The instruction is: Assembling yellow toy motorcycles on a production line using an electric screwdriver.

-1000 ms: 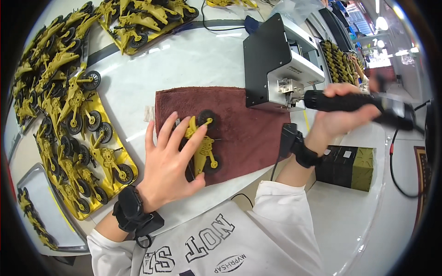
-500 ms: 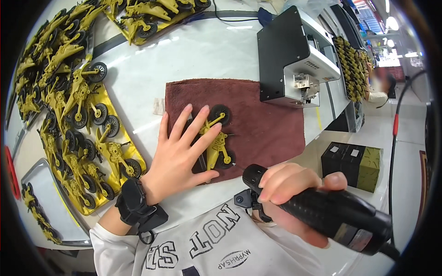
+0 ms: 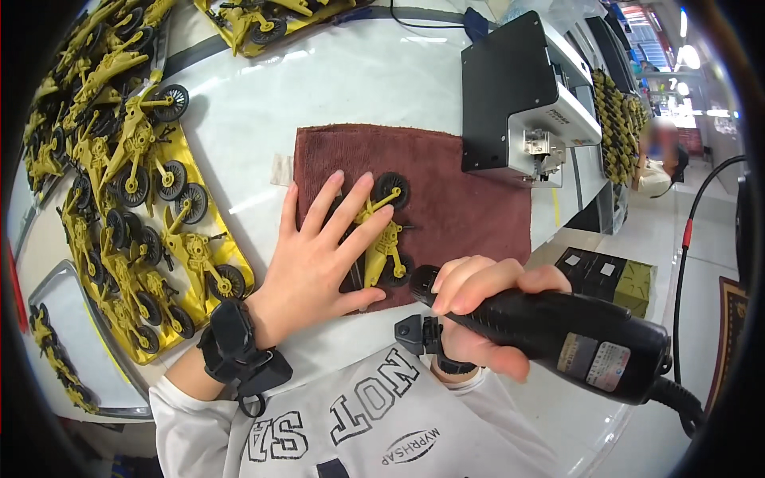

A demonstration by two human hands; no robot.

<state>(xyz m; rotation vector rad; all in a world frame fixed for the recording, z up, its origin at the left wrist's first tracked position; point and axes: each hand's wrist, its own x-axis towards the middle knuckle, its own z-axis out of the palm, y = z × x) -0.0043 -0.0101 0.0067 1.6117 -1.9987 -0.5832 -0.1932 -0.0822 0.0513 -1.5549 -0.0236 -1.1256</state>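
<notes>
A yellow toy motorcycle (image 3: 382, 245) with black wheels lies on its side on a maroon cloth (image 3: 478, 219). My left hand (image 3: 315, 251) rests flat with fingers spread over the toy's left part, pressing against its edge and hiding some of it. In my right hand (image 3: 490, 287) is a black corded electric screwdriver (image 3: 598, 338), gripped round its body. Its nose points at the toy's near wheel, close beside it; I cannot make out whether the tip touches.
Yellow trays (image 3: 239, 267) piled with similar toy motorcycles (image 3: 195, 247) fill the left. A black-and-white machine (image 3: 506, 103) stands behind the cloth at right. A grey tray (image 3: 119, 402) sits at lower left. Dark and olive boxes (image 3: 633, 288) are at right, near a hanging cable (image 3: 679, 319).
My right hand has shifted left and slightly up with the screwdriver, bringing its nose nearer the toy's near wheel. The view has moved a little; my left hand stays on the toy.
</notes>
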